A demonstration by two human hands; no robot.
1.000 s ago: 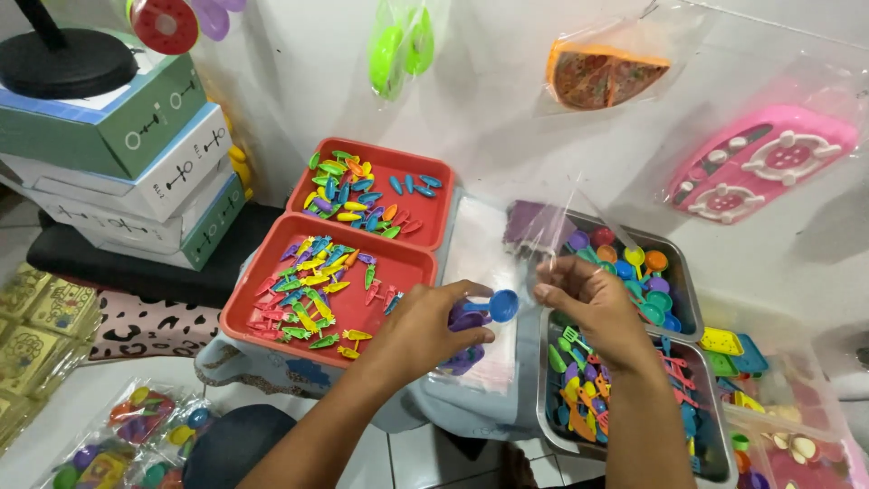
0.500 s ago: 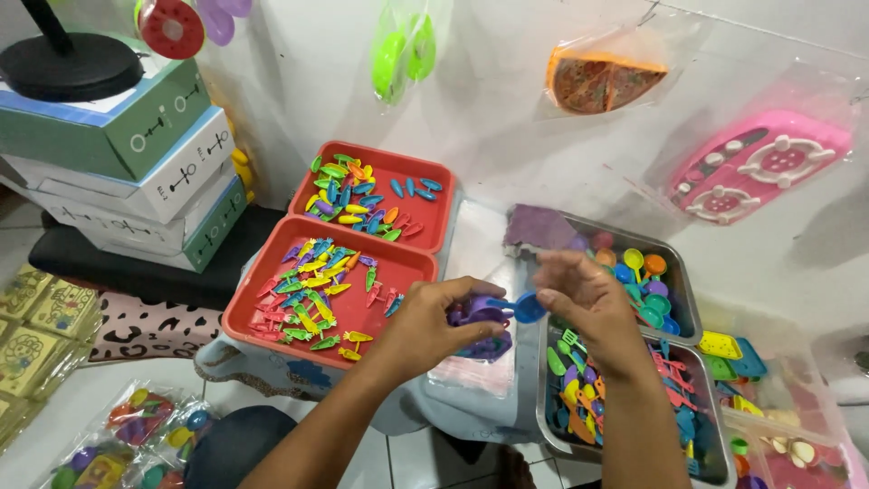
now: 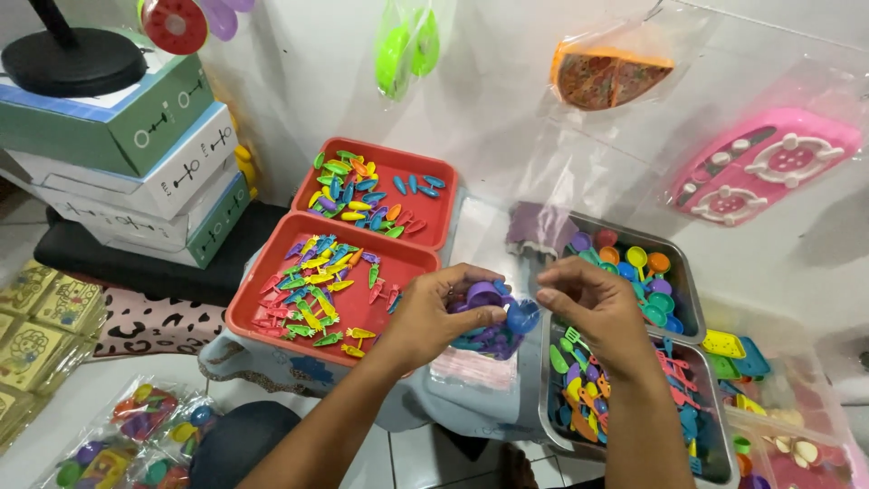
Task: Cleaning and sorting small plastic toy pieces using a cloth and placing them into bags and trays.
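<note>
A person's left hand grips a clear bag of small purple and blue toy pieces, held above the gap between the red trays and the metal trays. The right hand is curled, fingertips pinched together just beside the bag's blue cup; whether it holds anything cannot be told. Coloured plastic carrots fill the near red tray, and toy spoons the far metal tray.

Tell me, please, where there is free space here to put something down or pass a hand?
The cloth strip between the far red tray and the metal tray is bare. The near red tray's right half is thinly covered. Both metal trays are crowded, and the hands fill the middle.
</note>
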